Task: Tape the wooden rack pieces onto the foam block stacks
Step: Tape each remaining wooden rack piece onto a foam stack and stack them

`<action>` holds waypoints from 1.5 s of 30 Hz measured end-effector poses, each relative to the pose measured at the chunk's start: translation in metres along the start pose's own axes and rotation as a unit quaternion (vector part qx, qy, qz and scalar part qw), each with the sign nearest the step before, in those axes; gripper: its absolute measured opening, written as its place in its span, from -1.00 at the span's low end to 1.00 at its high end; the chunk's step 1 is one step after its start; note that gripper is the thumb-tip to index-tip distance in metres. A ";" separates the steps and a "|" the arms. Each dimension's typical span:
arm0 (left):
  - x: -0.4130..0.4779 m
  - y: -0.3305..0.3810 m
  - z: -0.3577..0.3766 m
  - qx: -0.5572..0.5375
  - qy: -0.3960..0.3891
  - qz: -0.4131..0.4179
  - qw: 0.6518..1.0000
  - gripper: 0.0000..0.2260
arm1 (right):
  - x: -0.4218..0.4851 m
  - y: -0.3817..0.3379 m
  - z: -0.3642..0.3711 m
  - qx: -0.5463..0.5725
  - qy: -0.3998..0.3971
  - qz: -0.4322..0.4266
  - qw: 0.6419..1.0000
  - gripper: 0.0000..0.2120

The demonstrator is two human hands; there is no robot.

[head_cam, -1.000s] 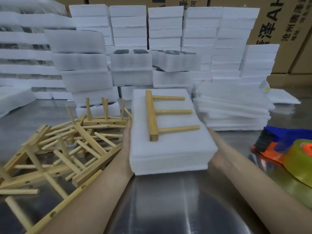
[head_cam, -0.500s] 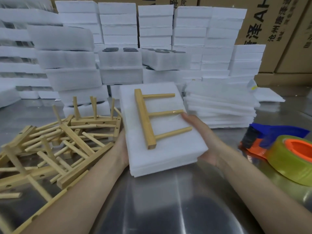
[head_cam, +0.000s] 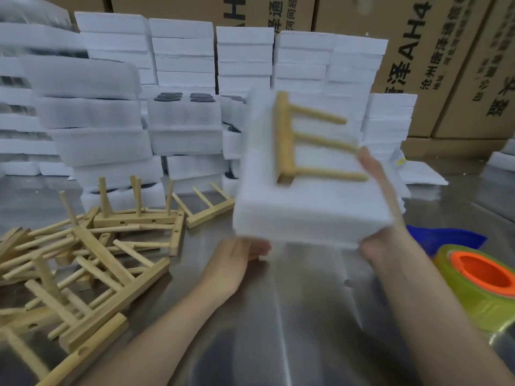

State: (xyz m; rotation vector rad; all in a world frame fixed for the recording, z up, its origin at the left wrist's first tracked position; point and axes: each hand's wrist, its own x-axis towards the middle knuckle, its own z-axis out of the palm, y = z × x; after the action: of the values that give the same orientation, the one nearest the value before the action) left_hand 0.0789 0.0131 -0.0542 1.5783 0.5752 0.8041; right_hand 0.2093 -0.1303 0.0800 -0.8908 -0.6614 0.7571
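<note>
Palm-up with straight fingers, the left hand [head_cam: 237, 260] sits under the near left corner of the foam block stack [head_cam: 306, 213]. Blur hides whether it truly touches. The right hand [head_cam: 379, 238] grips the stack's right edge, with a digit curled over the top.

Well left of the stack, a heap of loose wooden rack pieces [head_cam: 92, 263] lies on the steel table [head_cam: 292, 316]. These seem to be waiting their turn.

The stack itself is held tilted above the table. One wooden rack piece [head_cam: 285, 135] lies on its top face, pegs pointing right. No tape shows on it, so I judge the placing done and the taping not begun.

Right of the stack, near the gripping hand, sits the tape roll [head_cam: 479, 285] with its orange core. Neither hand touches it.
</note>
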 end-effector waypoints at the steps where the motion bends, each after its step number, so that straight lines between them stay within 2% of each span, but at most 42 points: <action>1: 0.001 0.003 0.003 -0.001 0.007 0.008 1.000 -0.58 | 0.011 -0.010 -0.002 0.018 0.018 -0.030 0.999 -0.65; 5: -0.005 0.015 0.005 -0.015 0.029 0.004 0.999 -0.45 | 0.073 -0.063 -0.006 0.045 0.124 -0.048 0.990 -0.54; 9: -0.002 0.012 0.002 -0.006 0.039 -0.006 0.999 -0.45 | 0.148 -0.089 -0.013 -0.032 0.227 -0.053 0.972 -0.50; 12: 0.002 0.007 0.001 -0.009 0.043 -0.009 0.999 -0.50 | 0.192 -0.092 -0.032 -0.102 0.270 -0.015 0.957 -0.44; 15: 0.004 0.006 0.002 -0.015 0.045 -0.022 0.999 -0.56 | 0.224 -0.093 -0.055 -0.120 0.327 0.022 0.937 -0.38; 18: 0.010 0.003 0.003 -0.036 0.052 -0.042 0.997 -0.50 | 0.244 -0.087 -0.069 -0.159 0.363 0.015 0.918 -0.33; 20: 0.012 0.003 0.003 -0.053 0.058 -0.051 0.996 -0.46 | 0.254 -0.080 -0.073 -0.199 0.367 0.013 0.909 -0.33; 23: 0.012 0.005 0.004 -0.069 0.064 -0.050 0.994 -0.44 | 0.265 -0.070 -0.079 -0.160 0.367 0.058 0.915 -0.43; 26: 0.011 0.008 0.005 -0.091 0.068 -0.056 0.992 -0.50 | 0.273 -0.054 -0.078 -0.157 0.301 0.111 0.934 -0.61; 29: 0.011 0.009 0.004 -0.092 0.057 -0.064 0.992 -0.51 | 0.276 -0.038 -0.076 -0.224 0.235 0.149 0.934 -0.75; 31: 0.012 0.010 0.004 -0.090 0.048 -0.072 0.992 -0.51 | 0.282 -0.034 -0.074 -0.270 0.225 0.155 0.923 -0.72; 35: 0.015 0.012 0.004 -0.114 0.046 -0.092 0.988 -0.50 | 0.288 -0.038 -0.075 -0.426 0.271 0.159 0.849 -0.51; 36: 0.015 0.011 0.004 -0.111 0.046 -0.090 0.989 -0.50 | 0.290 -0.042 -0.076 -0.431 0.254 0.186 0.845 -0.44; 39: 0.014 0.009 0.003 -0.105 0.047 -0.087 0.990 -0.49 | 0.295 -0.053 -0.086 -0.366 0.198 0.239 0.877 -0.41; 41: 0.015 0.009 0.003 -0.105 0.047 -0.081 0.990 -0.49 | 0.301 -0.056 -0.095 -0.382 0.168 0.189 0.889 -0.46; 43: 0.013 0.008 0.003 -0.096 0.050 -0.070 0.992 -0.50 | 0.300 -0.051 -0.103 -0.436 0.161 0.114 0.878 -0.67; 44: 0.012 0.008 0.003 -0.088 0.048 -0.065 0.993 -0.51 | 0.297 -0.046 -0.106 -0.475 0.165 0.093 0.859 -0.73; 45: 0.012 0.008 0.003 -0.078 0.044 -0.057 0.994 -0.51 | 0.293 -0.041 -0.108 -0.530 0.178 0.088 0.825 -0.73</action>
State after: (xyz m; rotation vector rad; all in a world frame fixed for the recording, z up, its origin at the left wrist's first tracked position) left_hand 0.0876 0.0188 -0.0442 1.3595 0.6454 0.8153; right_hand 0.4706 0.0410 0.1198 -2.0868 -0.6505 0.3025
